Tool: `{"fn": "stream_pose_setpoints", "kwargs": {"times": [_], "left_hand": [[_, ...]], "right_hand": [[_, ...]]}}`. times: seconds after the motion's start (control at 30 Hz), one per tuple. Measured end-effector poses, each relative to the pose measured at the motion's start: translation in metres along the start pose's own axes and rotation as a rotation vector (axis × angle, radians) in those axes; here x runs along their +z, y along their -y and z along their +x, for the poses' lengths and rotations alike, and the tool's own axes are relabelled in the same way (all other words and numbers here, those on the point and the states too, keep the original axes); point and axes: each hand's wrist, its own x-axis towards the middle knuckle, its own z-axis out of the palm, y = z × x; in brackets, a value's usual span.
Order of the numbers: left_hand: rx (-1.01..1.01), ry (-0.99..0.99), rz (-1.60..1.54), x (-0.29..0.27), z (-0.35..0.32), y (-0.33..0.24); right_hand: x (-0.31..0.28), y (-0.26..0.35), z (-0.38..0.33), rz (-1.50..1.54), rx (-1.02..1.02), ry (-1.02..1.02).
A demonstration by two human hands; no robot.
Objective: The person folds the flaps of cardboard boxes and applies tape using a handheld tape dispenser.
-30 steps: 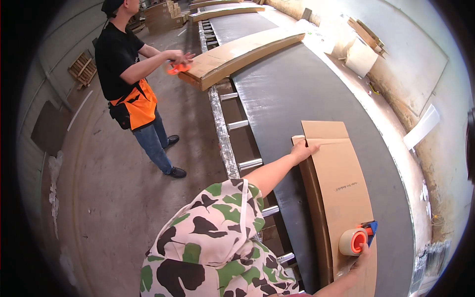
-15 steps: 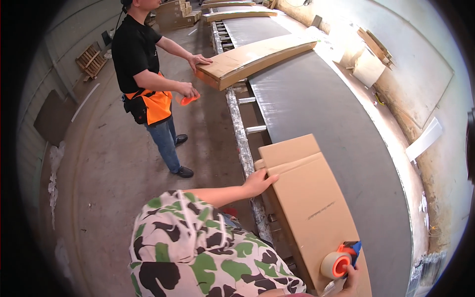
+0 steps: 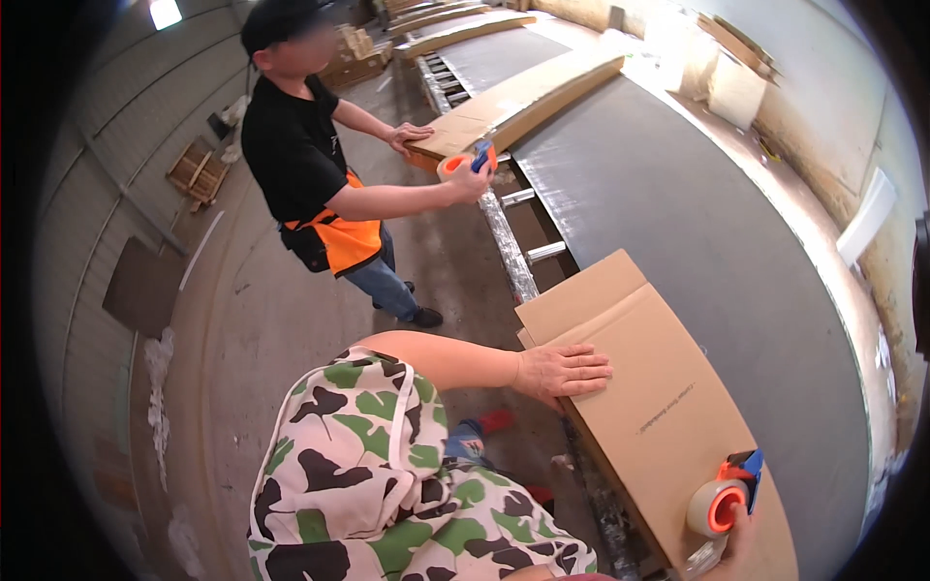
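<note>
A long brown cardboard box (image 3: 668, 416) lies along the near part of the conveyor, with its far end flap spread out. My left hand (image 3: 567, 371) rests flat on the box's upper face near that flap, fingers stretched out and holding nothing. At the near end of the box, my right hand (image 3: 740, 544) is closed round a tape dispenser (image 3: 722, 502), which has a tan tape roll, an orange hub and a blue head. The dispenser is over the box's top; whether it touches the cardboard I cannot tell. Part of my right hand is cut off by the lower edge.
Across the belt (image 3: 649, 184), a co-worker (image 3: 300, 165) presses one hand on another long box (image 3: 523, 102) and holds a second tape dispenser (image 3: 463, 167). Metal rollers (image 3: 544, 252) line the conveyor's left side. More boxes (image 3: 465, 31) lie farther along. A wooden pallet (image 3: 198, 176) leans at left.
My left hand has gone from gripping the box's left edge to lying flat on its top. The co-worker's dispenser has risen to the end of the other box. My view has shifted.
</note>
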Motion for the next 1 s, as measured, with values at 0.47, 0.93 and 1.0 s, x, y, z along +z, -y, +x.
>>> {"fn": "stream_pose_setpoints", "kwargs": {"times": [0.47,0.93,1.0], "left_hand": [[0.018,-0.311,0.003,0.02,-0.008,-0.001],[0.119,-0.365,0.031,0.026,-0.037,0.027],[0.105,-0.375,0.021,0.025,-0.04,0.026]], "right_hand": [[0.233,0.059,-0.223,0.469,0.124,-0.531],[0.377,0.169,-0.184,0.425,0.195,-0.125],[0.379,0.175,-0.165,0.375,0.232,-0.121]]}}
